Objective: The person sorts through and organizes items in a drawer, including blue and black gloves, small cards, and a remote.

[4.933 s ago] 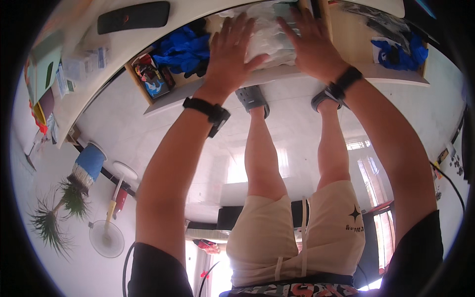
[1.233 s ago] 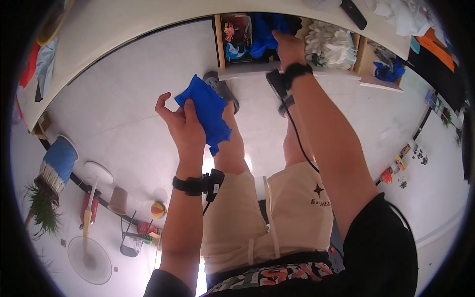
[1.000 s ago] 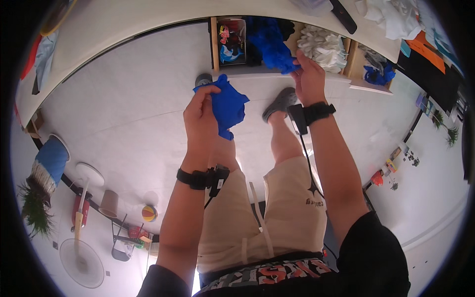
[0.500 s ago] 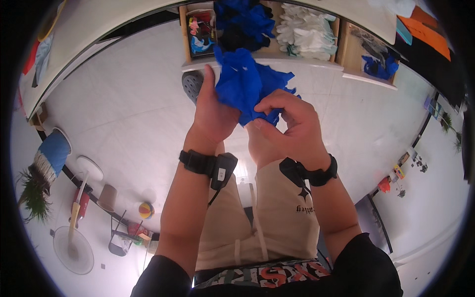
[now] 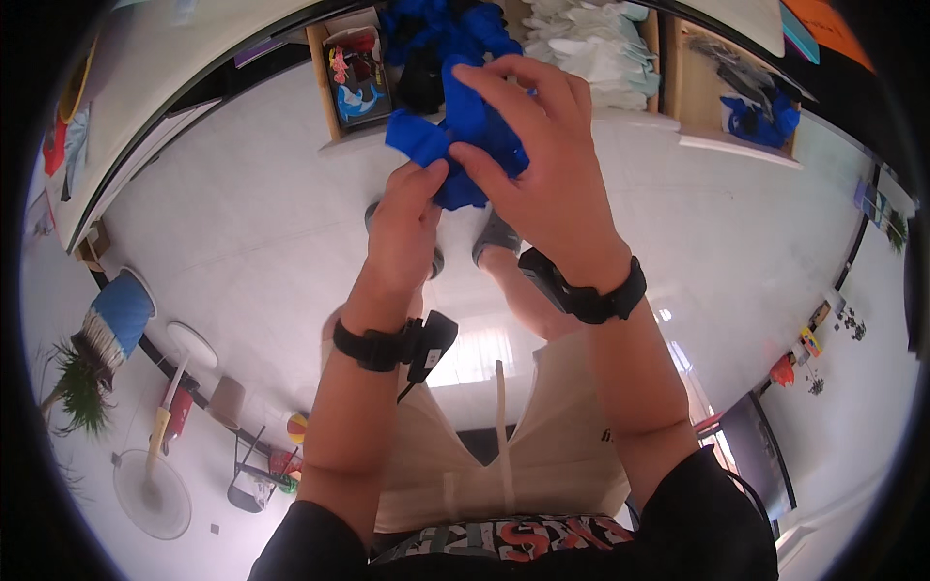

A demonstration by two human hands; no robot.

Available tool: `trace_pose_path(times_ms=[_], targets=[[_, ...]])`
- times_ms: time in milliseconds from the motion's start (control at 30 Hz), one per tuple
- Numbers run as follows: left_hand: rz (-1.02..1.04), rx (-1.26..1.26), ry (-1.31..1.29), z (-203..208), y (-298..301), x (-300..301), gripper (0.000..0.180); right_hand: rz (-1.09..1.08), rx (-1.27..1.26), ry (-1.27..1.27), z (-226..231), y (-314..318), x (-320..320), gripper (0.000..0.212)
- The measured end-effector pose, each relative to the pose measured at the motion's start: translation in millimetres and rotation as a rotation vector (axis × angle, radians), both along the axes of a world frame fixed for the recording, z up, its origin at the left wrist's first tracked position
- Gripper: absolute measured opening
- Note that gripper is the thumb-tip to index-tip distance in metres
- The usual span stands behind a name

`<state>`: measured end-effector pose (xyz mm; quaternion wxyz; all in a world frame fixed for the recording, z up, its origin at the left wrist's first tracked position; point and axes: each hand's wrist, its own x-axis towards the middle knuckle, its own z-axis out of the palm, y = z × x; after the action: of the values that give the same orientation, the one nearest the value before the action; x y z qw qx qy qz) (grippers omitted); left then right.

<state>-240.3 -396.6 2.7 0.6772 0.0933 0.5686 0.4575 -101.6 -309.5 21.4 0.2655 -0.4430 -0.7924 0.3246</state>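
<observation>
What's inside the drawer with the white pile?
In the drawer: decorated box, blue pile, black material, white pile. The right hand and held blue piece hide part of its middle; anything under the piles is covered.

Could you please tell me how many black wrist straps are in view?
2: the left-wrist strap, left of centre, and the right-wrist strap, right of centre and slightly higher; neither appears hidden.

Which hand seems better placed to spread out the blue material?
Probably the right hand: its thumb and index finger stand wide apart against the blue material. The left hand pinches it near the lower left, so it looks better suited to steadying.
</observation>
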Motion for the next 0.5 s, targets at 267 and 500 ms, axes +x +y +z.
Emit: trace_pose_path(times_ms=[267,500], targets=[[0.405,0.136,-0.582,-51.9,22.3,-39.2,0.049,-0.167,-0.268,0.274,-73.2,6.5,-13.5,0.053],[0.326,0.488,-0.815,-99.3,32.5,-78.9,0.056,0.051,-0.32,0.373,-115.8,20.3,-21.6,0.039]])
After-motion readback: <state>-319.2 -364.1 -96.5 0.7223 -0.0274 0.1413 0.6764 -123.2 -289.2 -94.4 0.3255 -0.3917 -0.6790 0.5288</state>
